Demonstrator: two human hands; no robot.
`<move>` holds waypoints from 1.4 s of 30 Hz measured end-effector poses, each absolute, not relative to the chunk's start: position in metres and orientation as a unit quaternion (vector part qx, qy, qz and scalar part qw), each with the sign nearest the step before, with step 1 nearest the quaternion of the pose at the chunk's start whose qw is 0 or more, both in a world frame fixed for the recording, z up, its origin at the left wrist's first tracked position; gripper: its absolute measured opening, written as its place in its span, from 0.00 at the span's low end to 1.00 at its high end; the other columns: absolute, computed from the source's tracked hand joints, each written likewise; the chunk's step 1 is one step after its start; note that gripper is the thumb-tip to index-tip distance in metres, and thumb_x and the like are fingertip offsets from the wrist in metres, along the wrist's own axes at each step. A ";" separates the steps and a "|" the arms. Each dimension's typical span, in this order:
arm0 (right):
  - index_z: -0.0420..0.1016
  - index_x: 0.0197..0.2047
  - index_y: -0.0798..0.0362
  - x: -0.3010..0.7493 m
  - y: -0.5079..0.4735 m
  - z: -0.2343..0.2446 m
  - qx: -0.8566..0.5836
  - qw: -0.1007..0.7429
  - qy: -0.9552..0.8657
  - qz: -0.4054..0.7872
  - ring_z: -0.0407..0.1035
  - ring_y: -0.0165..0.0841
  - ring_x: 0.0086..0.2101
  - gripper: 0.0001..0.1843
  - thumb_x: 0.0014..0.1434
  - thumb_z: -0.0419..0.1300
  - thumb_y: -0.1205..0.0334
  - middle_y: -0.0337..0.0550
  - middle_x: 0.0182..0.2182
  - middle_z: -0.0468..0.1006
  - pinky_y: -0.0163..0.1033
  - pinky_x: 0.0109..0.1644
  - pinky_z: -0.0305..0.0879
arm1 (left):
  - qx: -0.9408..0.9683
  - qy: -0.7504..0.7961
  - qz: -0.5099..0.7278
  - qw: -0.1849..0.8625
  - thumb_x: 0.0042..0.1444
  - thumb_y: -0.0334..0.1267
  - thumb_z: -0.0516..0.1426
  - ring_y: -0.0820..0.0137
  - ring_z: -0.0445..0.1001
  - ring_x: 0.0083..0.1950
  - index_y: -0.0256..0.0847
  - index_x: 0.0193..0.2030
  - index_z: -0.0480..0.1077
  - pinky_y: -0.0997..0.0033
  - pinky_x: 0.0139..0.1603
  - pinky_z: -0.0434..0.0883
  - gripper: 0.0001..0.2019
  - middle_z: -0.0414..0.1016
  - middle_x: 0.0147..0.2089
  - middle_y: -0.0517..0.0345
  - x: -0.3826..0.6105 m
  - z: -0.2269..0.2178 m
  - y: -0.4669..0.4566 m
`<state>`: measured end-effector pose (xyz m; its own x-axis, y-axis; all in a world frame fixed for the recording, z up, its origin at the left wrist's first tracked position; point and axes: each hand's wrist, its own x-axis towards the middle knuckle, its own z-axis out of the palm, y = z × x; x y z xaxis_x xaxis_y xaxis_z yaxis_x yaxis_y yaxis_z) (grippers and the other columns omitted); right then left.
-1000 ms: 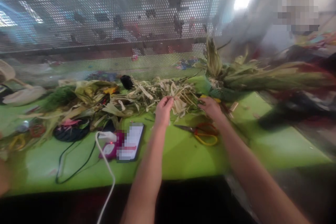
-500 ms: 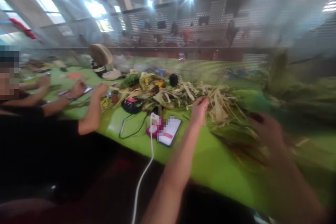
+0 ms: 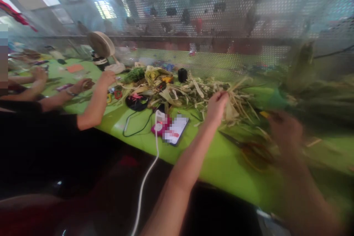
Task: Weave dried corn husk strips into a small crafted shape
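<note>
My left hand reaches over the green table and pinches pale dried leaf strips from the heap in the middle. My right hand is blurred by motion at the right, close to a small yellow piece and above the scissors that lie on the table. Its fingers look curled, but I cannot make out whether they hold anything.
A phone with a white cable lies near the table's front edge. A black round object and a small fan stand further left. Another person's arms rest on the table at the left. A perforated metal screen runs behind.
The view has swung left and tilted, bringing the other person's arms into sight. My left hand stays on the leaf strips; my right hand has drawn back toward the scissors and is smeared.
</note>
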<state>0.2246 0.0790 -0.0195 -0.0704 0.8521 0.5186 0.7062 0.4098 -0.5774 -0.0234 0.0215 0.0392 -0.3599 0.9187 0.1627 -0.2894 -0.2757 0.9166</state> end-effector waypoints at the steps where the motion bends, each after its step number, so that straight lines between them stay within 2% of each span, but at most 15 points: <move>1: 0.80 0.47 0.48 0.217 0.072 -0.012 -0.550 0.457 -0.686 0.133 0.72 0.43 0.37 0.16 0.57 0.59 0.55 0.58 0.41 0.80 0.51 0.42 0.64 | 0.386 0.440 0.680 0.442 0.56 0.49 0.59 0.75 0.65 0.30 0.38 0.38 0.74 0.74 0.32 0.61 0.14 0.65 0.26 0.61 -0.011 0.029 0.022; 3: 0.79 0.46 0.51 0.199 0.057 -0.002 -0.515 0.498 -0.630 0.300 0.73 0.38 0.36 0.17 0.53 0.62 0.57 0.53 0.41 0.81 0.46 0.41 0.67 | 0.406 0.465 0.644 0.452 0.54 0.47 0.59 0.74 0.66 0.31 0.38 0.35 0.73 0.73 0.34 0.62 0.13 0.66 0.26 0.61 0.004 0.012 0.022; 6: 0.75 0.50 0.53 0.175 0.042 0.002 -0.424 0.485 -0.593 0.483 0.71 0.30 0.30 0.22 0.51 0.64 0.56 0.48 0.45 0.80 0.39 0.36 0.69 | 0.429 0.482 0.610 0.460 0.54 0.46 0.59 0.73 0.66 0.30 0.38 0.34 0.73 0.74 0.32 0.62 0.12 0.66 0.24 0.61 0.008 -0.002 0.025; 9: 0.73 0.52 0.51 0.161 0.035 -0.001 -0.360 0.452 -0.569 0.585 0.71 0.27 0.28 0.25 0.50 0.65 0.56 0.48 0.50 0.78 0.36 0.34 0.70 | 0.446 0.496 0.590 0.456 0.54 0.46 0.59 0.74 0.66 0.29 0.38 0.35 0.72 0.75 0.31 0.62 0.12 0.66 0.24 0.61 0.007 -0.006 0.030; 12: 0.73 0.48 0.51 0.154 0.031 -0.004 -0.348 0.458 -0.531 0.622 0.74 0.30 0.32 0.24 0.47 0.68 0.56 0.46 0.46 0.79 0.38 0.39 0.72 | 0.475 0.491 0.580 0.444 0.55 0.44 0.57 0.75 0.67 0.29 0.38 0.36 0.72 0.76 0.32 0.63 0.11 0.68 0.26 0.62 0.011 -0.007 0.030; 15: 0.74 0.42 0.53 0.150 0.030 -0.005 -0.375 0.476 -0.499 0.620 0.75 0.31 0.32 0.23 0.43 0.71 0.54 0.43 0.37 0.80 0.38 0.40 0.71 | 0.520 0.487 0.572 0.406 0.57 0.42 0.56 0.74 0.67 0.31 0.38 0.35 0.72 0.75 0.35 0.63 0.09 0.70 0.28 0.61 0.014 -0.009 0.028; 18: 0.73 0.35 0.54 0.149 0.034 -0.008 -0.407 0.483 -0.509 0.586 0.71 0.30 0.27 0.22 0.41 0.72 0.50 0.39 0.27 0.77 0.36 0.35 0.69 | 0.557 0.502 0.564 0.345 0.58 0.41 0.55 0.73 0.68 0.34 0.39 0.36 0.72 0.74 0.39 0.64 0.09 0.72 0.31 0.59 0.014 -0.011 0.027; 21: 0.75 0.31 0.53 0.152 0.036 -0.010 -0.431 0.484 -0.577 0.497 0.65 0.29 0.23 0.17 0.45 0.68 0.49 0.35 0.21 0.72 0.35 0.29 0.65 | 0.581 0.525 0.550 0.292 0.59 0.39 0.54 0.70 0.69 0.36 0.39 0.38 0.72 0.72 0.42 0.64 0.08 0.74 0.34 0.57 0.012 -0.011 0.028; 25: 0.78 0.31 0.51 0.159 0.034 -0.004 -0.419 0.478 -0.708 0.308 0.68 0.32 0.28 0.07 0.53 0.62 0.58 0.39 0.26 0.76 0.36 0.35 0.63 | 0.618 0.551 0.505 0.244 0.58 0.36 0.54 0.68 0.70 0.36 0.40 0.37 0.73 0.70 0.41 0.63 0.07 0.75 0.34 0.55 0.011 -0.011 0.028; 27: 0.78 0.30 0.51 0.163 0.032 0.001 -0.401 0.464 -0.752 0.239 0.70 0.33 0.31 0.05 0.55 0.61 0.62 0.40 0.29 0.78 0.37 0.38 0.64 | 0.638 0.549 0.486 0.234 0.58 0.34 0.54 0.66 0.70 0.37 0.40 0.36 0.73 0.70 0.41 0.63 0.06 0.76 0.35 0.54 0.010 -0.010 0.026; 33: 0.78 0.34 0.50 0.165 0.025 0.013 -0.375 0.445 -0.790 0.191 0.71 0.34 0.34 0.06 0.59 0.60 0.61 0.42 0.32 0.79 0.37 0.40 0.65 | 0.698 0.536 0.430 0.203 0.50 0.24 0.53 0.67 0.68 0.36 0.42 0.34 0.74 0.71 0.40 0.61 0.12 0.73 0.32 0.57 -0.002 -0.006 0.024; 37: 0.78 0.35 0.51 0.165 0.030 0.007 -0.386 0.450 -0.783 0.190 0.72 0.35 0.34 0.06 0.58 0.59 0.63 0.43 0.33 0.79 0.38 0.40 0.65 | 0.666 0.545 0.433 0.268 0.52 0.29 0.55 0.68 0.67 0.34 0.42 0.36 0.74 0.70 0.39 0.62 0.08 0.73 0.31 0.58 -0.002 -0.004 0.026; 39: 0.79 0.36 0.51 0.167 0.034 0.003 -0.404 0.455 -0.766 0.206 0.71 0.34 0.33 0.06 0.58 0.60 0.62 0.42 0.32 0.79 0.37 0.38 0.64 | 0.633 0.511 0.452 0.364 0.53 0.34 0.57 0.71 0.66 0.32 0.41 0.37 0.72 0.72 0.37 0.62 0.05 0.71 0.30 0.60 0.000 -0.004 0.026; 42: 0.79 0.36 0.52 0.170 0.038 -0.001 -0.434 0.465 -0.739 0.222 0.69 0.33 0.30 0.08 0.57 0.61 0.59 0.40 0.29 0.78 0.36 0.35 0.62 | 0.548 0.427 0.478 0.537 0.53 0.39 0.58 0.76 0.61 0.27 0.40 0.38 0.69 0.77 0.30 0.58 0.07 0.65 0.26 0.64 0.002 -0.005 0.027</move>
<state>0.1699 0.0384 -0.0013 -0.1913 0.8480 0.4943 0.4349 0.5247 -0.7318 0.0017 0.0269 -0.0047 0.1781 0.9818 0.0656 -0.0463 -0.0582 0.9972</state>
